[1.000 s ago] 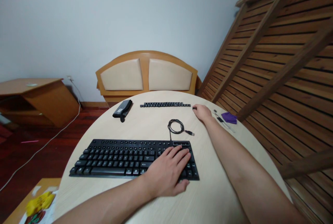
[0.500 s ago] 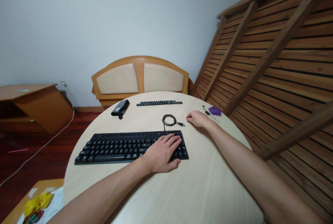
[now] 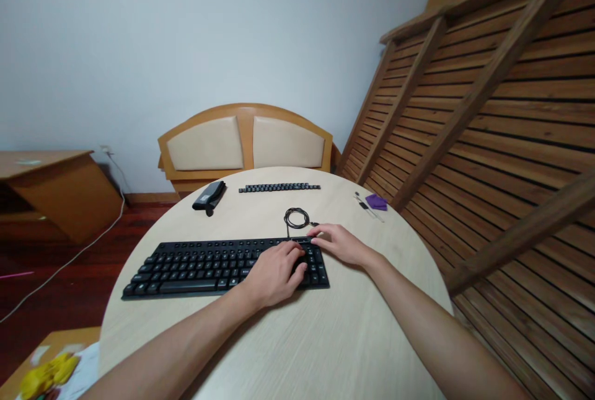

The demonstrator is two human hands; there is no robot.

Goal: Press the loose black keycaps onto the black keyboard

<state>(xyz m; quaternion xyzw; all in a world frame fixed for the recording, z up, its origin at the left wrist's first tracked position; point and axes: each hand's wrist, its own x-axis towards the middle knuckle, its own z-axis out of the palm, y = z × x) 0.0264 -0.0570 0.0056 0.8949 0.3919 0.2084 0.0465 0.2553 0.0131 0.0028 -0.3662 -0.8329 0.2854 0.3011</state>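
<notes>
A black keyboard (image 3: 204, 262) lies across the round pale wooden table (image 3: 325, 338). My left hand (image 3: 274, 273) rests on its right end, holding nothing, with the fingers apart and slightly bent over the keys. My right hand (image 3: 338, 243) is at the keyboard's far right corner. Its fingertips are drawn together and point left at the top edge, and what they pinch is too small to see. The keyboard's coiled black cable (image 3: 296, 219) lies just beyond both hands.
A row of loose black keycaps (image 3: 279, 188) lies at the table's far side, a black pouch (image 3: 209, 195) to its left. A purple item with small tools (image 3: 375, 202) sits far right. A padded headboard (image 3: 244, 142) and a leaning slatted frame (image 3: 488, 108) stand behind.
My right hand came back from the right end of the keycap row to the keyboard's far right corner. My left hand stayed on the keyboard and its fingers curled a little.
</notes>
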